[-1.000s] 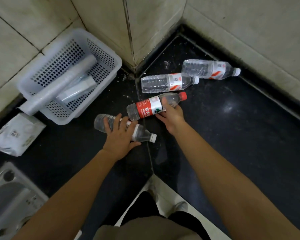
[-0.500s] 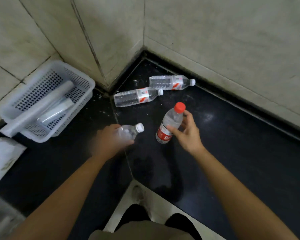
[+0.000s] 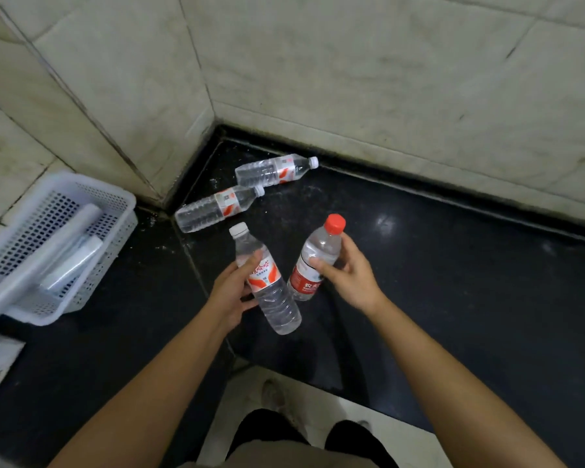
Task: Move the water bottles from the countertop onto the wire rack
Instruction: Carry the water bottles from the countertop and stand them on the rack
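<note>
While the black countertop (image 3: pixel 453 282) is spreading out from the tiled wall (image 3: pixel 352 79), a white basket (image 3: pixel 115 238) is sitting at its left side, holding pale rolls (image 3: pixel 65 244). Two water bottles are lying on their sides in the far corner, caps pointing right: the far bottle (image 3: pixel 274 170) just beside the wall and the nearer bottle (image 3: pixel 213 207) close in front of it. Two more are being held over the middle of the counter. The left hand (image 3: pixel 232 292) is wrapping thumb and fingers around the labelled middle of the white-capped bottle (image 3: pixel 271 292), which is tilting with its cap away. The right hand (image 3: pixel 348 278) is gripping the red-capped bottle (image 3: pixel 314 261) just above its red label, thumb in front and fingers curling behind. The two held bottles are almost touching at their lower halves.
</note>
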`<state>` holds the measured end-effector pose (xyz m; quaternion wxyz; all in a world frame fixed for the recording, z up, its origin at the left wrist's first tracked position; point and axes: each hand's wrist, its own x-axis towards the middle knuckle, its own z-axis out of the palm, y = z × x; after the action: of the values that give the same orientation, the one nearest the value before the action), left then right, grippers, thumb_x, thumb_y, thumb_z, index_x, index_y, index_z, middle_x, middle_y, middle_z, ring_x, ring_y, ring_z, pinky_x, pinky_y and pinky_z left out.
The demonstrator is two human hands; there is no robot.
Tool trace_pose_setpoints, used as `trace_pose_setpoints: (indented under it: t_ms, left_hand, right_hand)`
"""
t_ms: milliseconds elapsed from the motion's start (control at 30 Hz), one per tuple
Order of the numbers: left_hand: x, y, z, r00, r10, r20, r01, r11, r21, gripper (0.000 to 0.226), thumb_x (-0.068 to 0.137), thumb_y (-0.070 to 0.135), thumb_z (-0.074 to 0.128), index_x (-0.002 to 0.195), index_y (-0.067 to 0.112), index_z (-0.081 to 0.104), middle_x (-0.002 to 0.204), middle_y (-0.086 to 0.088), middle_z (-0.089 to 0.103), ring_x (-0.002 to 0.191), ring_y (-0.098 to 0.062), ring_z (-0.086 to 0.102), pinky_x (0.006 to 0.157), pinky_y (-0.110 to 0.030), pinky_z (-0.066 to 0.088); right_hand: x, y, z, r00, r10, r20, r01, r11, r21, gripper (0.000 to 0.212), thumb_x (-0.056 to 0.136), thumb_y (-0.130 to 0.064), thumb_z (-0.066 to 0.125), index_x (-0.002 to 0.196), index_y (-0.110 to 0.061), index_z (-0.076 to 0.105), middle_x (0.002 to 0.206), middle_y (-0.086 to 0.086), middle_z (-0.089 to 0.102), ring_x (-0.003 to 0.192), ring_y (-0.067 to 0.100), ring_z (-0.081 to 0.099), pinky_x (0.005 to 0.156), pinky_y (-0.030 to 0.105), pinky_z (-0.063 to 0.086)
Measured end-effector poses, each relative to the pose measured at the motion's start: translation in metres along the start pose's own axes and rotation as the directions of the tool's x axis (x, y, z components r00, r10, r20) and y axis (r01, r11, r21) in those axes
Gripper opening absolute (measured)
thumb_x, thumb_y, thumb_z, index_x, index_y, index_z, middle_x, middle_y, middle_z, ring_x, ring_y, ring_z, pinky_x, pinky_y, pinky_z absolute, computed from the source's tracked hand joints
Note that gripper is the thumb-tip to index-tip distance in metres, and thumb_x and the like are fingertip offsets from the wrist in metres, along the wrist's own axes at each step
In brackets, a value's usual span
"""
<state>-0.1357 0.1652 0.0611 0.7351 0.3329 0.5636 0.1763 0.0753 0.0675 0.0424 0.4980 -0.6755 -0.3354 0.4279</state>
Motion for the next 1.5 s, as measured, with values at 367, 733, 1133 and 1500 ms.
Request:
trace_pose_setpoints:
  t_ms: [367,733,1133,1500]
  left_hand:
    - [-0.090,0.063,0.165,0.912,0.326,0.249,-0.326,0.944,-0.043,0.082,0.072,0.057,0.081,0.132,0.005,0.061,0.115,-0.013,0.073,0.102,-0.028,0.072,0.093,-0.046,0.056]
    - [-0.186,0.017,0.361,0.703,0.167,0.691,-0.189,0.981,-0.044,0.071,0.085,0.046,0.078,0.139,0.007,0.058,0.137,-0.022,0.063,0.129,-0.042,0.058,0.114,-0.061,0.038]
    - [-0.280,-0.097,0.474,0.359,-0.170,0.918,-0.048,0.979,0.200,0.077,0.081,0.040,0.078,0.142,0.001,0.052,0.143,-0.030,0.054,0.136,-0.049,0.048,0.114,-0.064,0.035]
    - [-0.386,-0.222,0.602,0.302,-0.093,0.949,-0.256,0.951,0.174,0.067,0.082,0.048,0.080,0.130,0.005,0.062,0.124,-0.023,0.070,0.120,-0.043,0.064,0.109,-0.063,0.043]
  right_hand:
    - [-0.072,-0.122,-0.154,0.976,-0.176,-0.124,0.198,0.962,0.186,0.040,0.084,-0.037,0.071,0.122,-0.027,0.067,0.117,-0.007,0.076,0.110,0.011,0.071,0.097,0.033,0.054]
    - [-0.208,-0.130,-0.287,0.829,-0.203,-0.521,0.329,0.930,0.162,0.042,0.090,-0.046,0.073,0.124,-0.022,0.070,0.115,0.003,0.077,0.105,0.023,0.074,0.096,0.047,0.057]
    - [-0.394,-0.100,-0.338,0.419,-0.190,-0.888,0.272,0.959,-0.077,0.032,0.096,-0.031,0.071,0.128,-0.029,0.066,0.116,-0.004,0.076,0.106,0.016,0.073,0.095,0.041,0.057]
    - [-0.526,-0.035,-0.460,0.081,-0.209,-0.974,0.229,0.955,-0.186,0.052,0.083,-0.073,0.062,0.129,-0.050,0.061,0.130,-0.015,0.067,0.123,0.007,0.062,0.106,0.047,0.051]
